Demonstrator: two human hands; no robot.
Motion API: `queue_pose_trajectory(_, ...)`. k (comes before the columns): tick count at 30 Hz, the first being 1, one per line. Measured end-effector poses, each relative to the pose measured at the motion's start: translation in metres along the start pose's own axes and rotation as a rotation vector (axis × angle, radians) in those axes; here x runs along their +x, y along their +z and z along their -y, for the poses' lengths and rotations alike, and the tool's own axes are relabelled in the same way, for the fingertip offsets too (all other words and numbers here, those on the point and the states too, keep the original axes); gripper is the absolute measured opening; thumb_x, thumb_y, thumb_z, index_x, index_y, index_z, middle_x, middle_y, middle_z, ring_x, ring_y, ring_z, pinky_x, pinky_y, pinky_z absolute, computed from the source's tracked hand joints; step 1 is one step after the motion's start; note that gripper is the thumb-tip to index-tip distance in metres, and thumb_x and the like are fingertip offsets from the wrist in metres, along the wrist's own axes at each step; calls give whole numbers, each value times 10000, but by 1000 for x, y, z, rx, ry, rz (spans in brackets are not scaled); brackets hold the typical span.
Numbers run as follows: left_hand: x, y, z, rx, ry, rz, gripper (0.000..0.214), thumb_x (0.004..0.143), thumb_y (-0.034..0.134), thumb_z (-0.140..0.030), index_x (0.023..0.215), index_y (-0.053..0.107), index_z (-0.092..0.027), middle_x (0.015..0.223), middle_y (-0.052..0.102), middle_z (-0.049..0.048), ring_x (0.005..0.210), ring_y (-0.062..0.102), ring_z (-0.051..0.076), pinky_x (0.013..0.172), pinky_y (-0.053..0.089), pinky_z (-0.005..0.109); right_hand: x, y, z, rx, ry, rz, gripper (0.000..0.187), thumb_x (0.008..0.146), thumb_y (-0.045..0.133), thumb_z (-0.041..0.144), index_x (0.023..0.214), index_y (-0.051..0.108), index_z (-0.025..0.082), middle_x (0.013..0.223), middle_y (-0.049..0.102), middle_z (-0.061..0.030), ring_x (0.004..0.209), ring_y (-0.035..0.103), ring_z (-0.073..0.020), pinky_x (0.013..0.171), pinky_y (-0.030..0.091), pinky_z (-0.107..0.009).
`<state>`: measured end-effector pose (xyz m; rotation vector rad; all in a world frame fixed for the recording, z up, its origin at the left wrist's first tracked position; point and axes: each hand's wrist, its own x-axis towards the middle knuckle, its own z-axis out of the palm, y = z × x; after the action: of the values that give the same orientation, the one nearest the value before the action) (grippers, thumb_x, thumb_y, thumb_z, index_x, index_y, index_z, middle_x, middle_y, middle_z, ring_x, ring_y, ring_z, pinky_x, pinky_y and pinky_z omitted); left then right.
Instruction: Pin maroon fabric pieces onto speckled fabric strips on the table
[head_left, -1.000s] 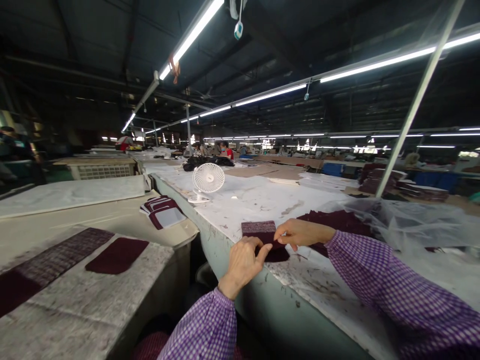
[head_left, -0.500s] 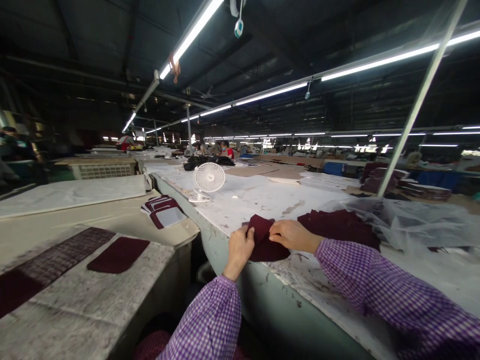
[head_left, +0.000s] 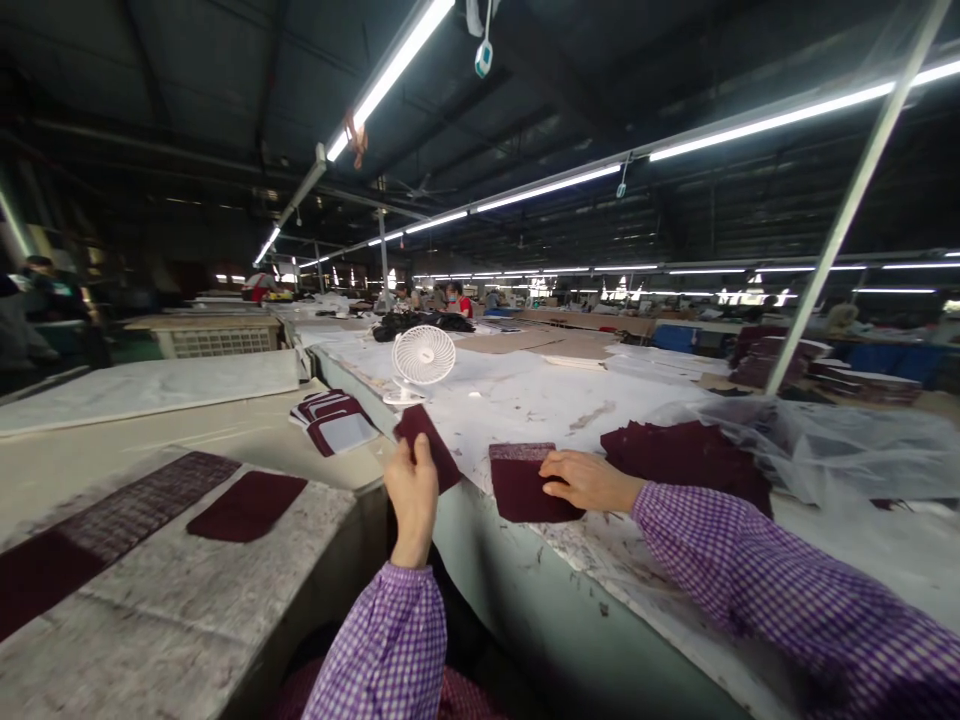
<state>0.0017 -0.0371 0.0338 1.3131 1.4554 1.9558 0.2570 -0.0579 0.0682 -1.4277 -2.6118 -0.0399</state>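
Observation:
My left hand (head_left: 412, 485) is closed on a maroon fabric piece (head_left: 439, 455), pinched between thumb and fingers. It holds the piece up over the white table's near edge. To the right, a small pile of maroon fabric pieces (head_left: 525, 495) lies at that edge, with a paler speckled strip along its far side. My right hand (head_left: 592, 480) rests on the right side of this pile, thumb and fingers apart. A larger heap of maroon cut fabric (head_left: 686, 460) sits just beyond my right wrist.
A white clip fan (head_left: 424, 355) stands on the table's left edge. At left, a lower board holds a single maroon piece (head_left: 247, 505) and a long speckled strip (head_left: 154, 505). Maroon-edged pieces (head_left: 337, 422) lie fanned behind. Clear plastic sheeting (head_left: 840, 450) and a slanting pole (head_left: 862, 190) are right.
My left hand has moved left, carrying a maroon fabric piece away from the pile. My right hand has stayed at the pile, where the speckled strip now shows.

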Motion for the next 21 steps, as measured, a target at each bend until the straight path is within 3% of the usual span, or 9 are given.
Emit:
queue_pose_trajectory(2, -20, 6, -16, 209, 112, 194, 316, 848, 447, -392, 801, 639, -146, 674, 645, 77, 714, 620, 230, 701, 460, 326, 3, -1, 0, 144, 47, -42, 304, 862, 479, 358, 946, 681, 147, 1050, 648, -108, 971, 581, -235, 887, 421, -357)
queue_pose_trajectory(4, -41, 15, -28, 315, 222, 457, 310, 882, 406, -326, 822, 655, -150, 715, 670, 85, 722, 630, 223, 690, 457, 312, 7, -3, 2, 402, 215, -60, 440, 891, 402, 478, 874, 668, 127, 935, 675, -126, 832, 619, -208, 771, 471, -329)
queue_pose_trajectory(6, -60, 22, -36, 372, 343, 589, 290, 894, 388, -253, 913, 661, -156, 862, 691, 94, 817, 628, 221, 744, 455, 315, 9, -6, 4, 725, 423, 2, 635, 886, 277, 620, 872, 636, 97, 827, 679, -150, 661, 621, -176, 582, 480, -278)
queue_pose_trajectory(8, -75, 26, -42, 420, 446, 679, 285, 894, 384, -207, 956, 659, -165, 958, 686, 89, 892, 610, 218, 791, 451, 318, 8, -8, 7, 972, 527, 78, 727, 847, 235, 705, 932, 611, 89, 819, 674, -156, 588, 607, -157, 467, 442, -241)
queue_pose_trajectory(10, -84, 25, -47, 461, 518, 757, 284, 893, 384, -183, 947, 663, -171, 954, 687, 80, 891, 601, 208, 797, 451, 316, 5, -10, 10, 1046, 510, 92, 653, 816, 390, 690, 1058, 579, 114, 898, 671, -138, 636, 618, -159, 482, 461, -241)
queue_pose_trajectory(13, -86, 18, -54, 417, 553, 858, 261, 894, 431, -252, 870, 680, -179, 870, 695, 55, 823, 607, 192, 758, 452, 298, 0, -14, 11, 977, 434, -2, 613, 696, 718, 441, 1200, 519, 154, 1075, 634, -107, 890, 613, -193, 751, 514, -307)
queue_pose_trajectory(16, -76, 7, -60, 221, 441, 790, 354, 885, 451, -400, 742, 678, -169, 730, 676, 29, 686, 598, 154, 667, 444, 257, -3, -23, 11, 1063, 314, -14, 644, 656, 759, 310, 1229, 508, 157, 1168, 597, -97, 1053, 557, -218, 952, 432, -363)
queue_pose_trajectory(19, -59, -3, -63, 87, 360, 423, 393, 904, 395, -404, 740, 648, -152, 708, 647, 33, 682, 583, 146, 672, 439, 250, -5, -33, 10, 1259, 201, 124, 694, 717, 704, 315, 1327, 405, 176, 1120, 626, -94, 962, 609, -209, 903, 466, -400)
queue_pose_trajectory(21, -48, -6, -63, 89, 349, 266, 371, 915, 364, -381, 821, 642, -152, 789, 663, 50, 766, 596, 164, 722, 443, 266, -6, -35, 9, 1275, 161, 198, 692, 726, 692, 292, 1339, 393, 175, 1131, 622, -95, 957, 611, -201, 896, 470, -392)
